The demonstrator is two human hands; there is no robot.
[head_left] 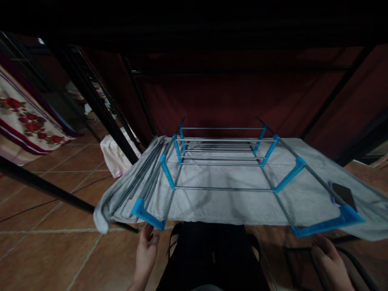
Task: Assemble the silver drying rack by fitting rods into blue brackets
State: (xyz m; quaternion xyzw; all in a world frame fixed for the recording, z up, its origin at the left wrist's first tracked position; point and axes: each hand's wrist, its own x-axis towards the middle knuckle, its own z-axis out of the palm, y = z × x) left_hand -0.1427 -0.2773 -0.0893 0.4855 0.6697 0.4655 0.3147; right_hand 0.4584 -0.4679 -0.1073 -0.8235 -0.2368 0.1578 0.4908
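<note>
A rack frame of thin metal rods (pixel 221 188) joined by blue plastic side pieces lies on a grey cloth (pixel 212 204). My left hand (pixel 146 248) is just below the frame's near left blue piece (pixel 147 215). Its fingers are stretched up toward that piece and hold nothing. My right hand (pixel 330 258) is just under the near right blue piece (pixel 329 224), fingers extended with nothing in them. My dark-clothed legs (pixel 212 254) fill the space between the hands.
A dark phone (pixel 344 196) lies on the cloth's right side inside the frame. Black metal bars (pixel 93 101) slant past on the left, with a pink striped cloth (pixel 117 155) and a floral fabric (pixel 27 117) beyond. The floor is orange tile (pixel 60 250), and a dark red curtain (pixel 230 97) hangs behind.
</note>
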